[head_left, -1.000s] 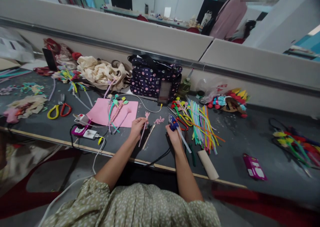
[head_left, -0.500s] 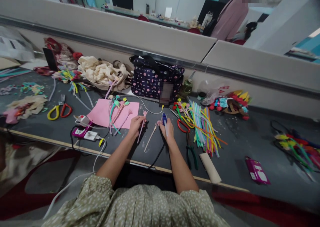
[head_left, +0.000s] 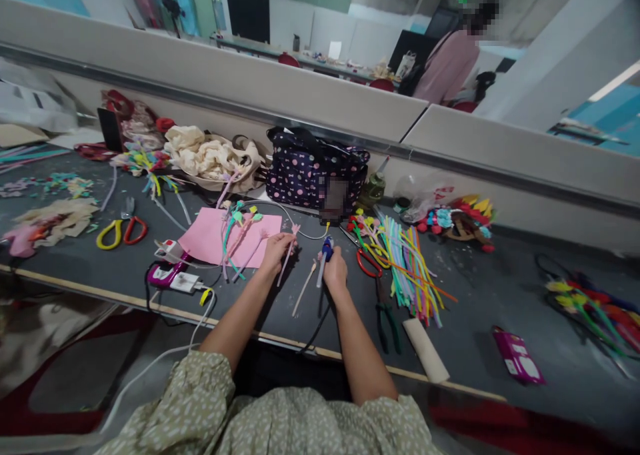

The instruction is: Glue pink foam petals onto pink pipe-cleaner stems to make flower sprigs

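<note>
Yellow-and-red scissors (head_left: 121, 230) lie toward the left end of the dark tabletop (head_left: 500, 295), and next along a pink-and-white power strip (head_left: 173, 276) sits near the front edge with a white cable running off it. Behind that strip a pink paper sheet (head_left: 210, 238) carries a few finished stems. At the sheet's right edge the left hand (head_left: 274, 251) pinches a thin pink flower stem (head_left: 287, 255), fingers closed on it, the stem slanting up to a small bloom. Just beside it a second pale stem (head_left: 303, 288) lies loose on the tabletop. The right hand (head_left: 334, 273) is clenched around a blue glue gun (head_left: 325, 255), nozzle pointing away from the front edge. Farther right lie red-handled scissors (head_left: 367, 261), a fan of coloured pipe cleaners (head_left: 407, 258), dark pliers (head_left: 387, 315) and a cardboard tube (head_left: 427, 350) at the front edge. A polka-dot bag (head_left: 315, 168) stands at the back edge.
</note>
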